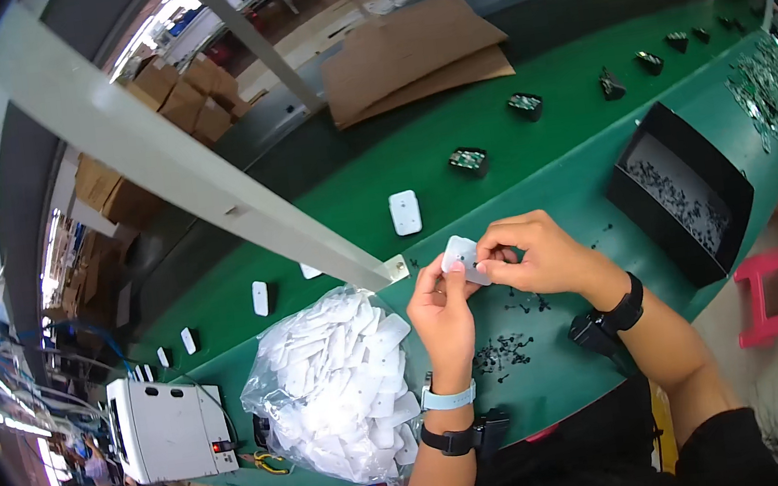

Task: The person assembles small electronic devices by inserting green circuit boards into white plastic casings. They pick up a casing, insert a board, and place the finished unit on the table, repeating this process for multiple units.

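Left hand [441, 307] and right hand [534, 254] both pinch one small white plastic plate [463, 259] over the green bench [536, 176], fingertips closed on its edges. Clear bag of white plates [339, 385] just left of wrists. Black tray of screws [682, 192] right. Cardboard sheets [415, 55] far back.

Open green table [536, 176] left bare beyond hands; passage hemmed by bag of white plates [339, 385] at left, black screw tray [679, 193] at right, loose screws [505, 353] scattered below.
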### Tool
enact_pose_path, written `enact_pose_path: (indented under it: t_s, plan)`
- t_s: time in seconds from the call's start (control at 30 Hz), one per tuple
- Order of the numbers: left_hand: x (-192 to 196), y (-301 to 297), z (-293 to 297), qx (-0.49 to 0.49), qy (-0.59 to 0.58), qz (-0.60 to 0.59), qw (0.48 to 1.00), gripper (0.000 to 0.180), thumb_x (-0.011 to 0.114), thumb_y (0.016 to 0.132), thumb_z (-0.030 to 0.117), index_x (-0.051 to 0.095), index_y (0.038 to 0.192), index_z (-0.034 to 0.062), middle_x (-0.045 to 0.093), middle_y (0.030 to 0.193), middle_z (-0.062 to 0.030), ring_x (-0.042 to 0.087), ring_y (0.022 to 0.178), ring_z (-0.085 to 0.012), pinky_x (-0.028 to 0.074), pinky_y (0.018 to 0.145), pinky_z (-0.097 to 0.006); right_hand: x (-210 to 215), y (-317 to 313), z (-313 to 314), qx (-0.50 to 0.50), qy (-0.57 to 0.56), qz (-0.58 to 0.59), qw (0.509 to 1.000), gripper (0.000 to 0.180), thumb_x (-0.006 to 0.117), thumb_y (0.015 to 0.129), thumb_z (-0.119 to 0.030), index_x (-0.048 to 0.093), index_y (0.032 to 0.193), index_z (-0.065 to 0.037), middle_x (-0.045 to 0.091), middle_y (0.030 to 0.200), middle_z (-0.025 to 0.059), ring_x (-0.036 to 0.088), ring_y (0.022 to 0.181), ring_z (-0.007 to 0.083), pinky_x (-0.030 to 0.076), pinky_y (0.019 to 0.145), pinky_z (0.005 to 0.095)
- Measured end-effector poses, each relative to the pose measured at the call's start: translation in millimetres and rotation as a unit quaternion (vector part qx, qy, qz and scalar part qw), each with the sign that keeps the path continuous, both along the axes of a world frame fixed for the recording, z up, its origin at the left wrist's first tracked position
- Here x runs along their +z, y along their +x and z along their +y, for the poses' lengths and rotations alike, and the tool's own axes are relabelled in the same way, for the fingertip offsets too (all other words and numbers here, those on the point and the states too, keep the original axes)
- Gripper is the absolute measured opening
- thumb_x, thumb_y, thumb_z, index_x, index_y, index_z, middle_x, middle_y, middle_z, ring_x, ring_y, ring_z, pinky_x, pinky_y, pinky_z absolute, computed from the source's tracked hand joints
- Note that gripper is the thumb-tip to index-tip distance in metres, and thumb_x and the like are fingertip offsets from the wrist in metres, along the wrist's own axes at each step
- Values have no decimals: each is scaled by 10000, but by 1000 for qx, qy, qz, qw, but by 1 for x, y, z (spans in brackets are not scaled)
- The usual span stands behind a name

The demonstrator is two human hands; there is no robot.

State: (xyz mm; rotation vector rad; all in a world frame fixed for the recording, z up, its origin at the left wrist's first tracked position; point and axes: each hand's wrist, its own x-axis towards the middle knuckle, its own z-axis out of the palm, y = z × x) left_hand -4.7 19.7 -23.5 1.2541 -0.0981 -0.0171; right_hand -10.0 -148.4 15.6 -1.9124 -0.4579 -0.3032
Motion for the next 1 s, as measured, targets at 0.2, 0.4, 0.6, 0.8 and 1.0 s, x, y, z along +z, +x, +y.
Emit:
enact_pose_path:
  t_s: [0.2, 0.4, 0.6, 0.8, 1.0]
  plan:
    - [-2, -3, -6, -4, 26, -28, 999, 269, 591, 997, 62, 603, 1210, -101, 683, 1105, -151, 695, 936, -197, 607, 816, -326, -13, -5, -8, -31, -46, -64, 996, 120, 688, 846, -85, 626, 862, 16, 630, 770, 115, 609, 677, 265, 501, 615, 371]
    - [5, -8, -14, -35, 39, -46, 998, 309, 601, 978, 7, 581, 1265, -104, 672, 1151, -163, 676, 1019, -200, 583, 880, -330, -17, -3, -9, -62, -57, -119, 989, 118, 697, 820, -61, 600, 847, 1, 610, 746, 109, 600, 668, 283, 497, 608, 383]
    - [0, -13, -15, -13, 124, -126, 984, 316, 590, 949, -76, 578, 1263, -112, 626, 1209, -131, 641, 1089, -191, 530, 956, -313, -14, -6, -7, -93, -56, -129, 986, 91, 690, 817, -19, 620, 868, 9, 622, 749, 101, 609, 643, 244, 501, 584, 352]
    - [-2, -10, -12, 12, 226, -219, 949, 321, 610, 932, -65, 620, 1253, -69, 620, 1124, -80, 619, 1000, -148, 508, 868, -286, -15, -11, -1, -94, -16, -71, 993, 100, 691, 825, -37, 609, 867, 3, 626, 749, 98, 615, 644, 224, 493, 575, 343]
    - [4, -11, -6, -28, 125, -76, 989, 252, 549, 988, 11, 611, 1205, -99, 566, 1081, -54, 629, 963, -155, 520, 877, -298, -7, -6, -3, -70, 107, 27, 991, 181, 705, 844, -63, 647, 993, 22, 646, 845, 90, 643, 678, 157, 523, 559, 305]
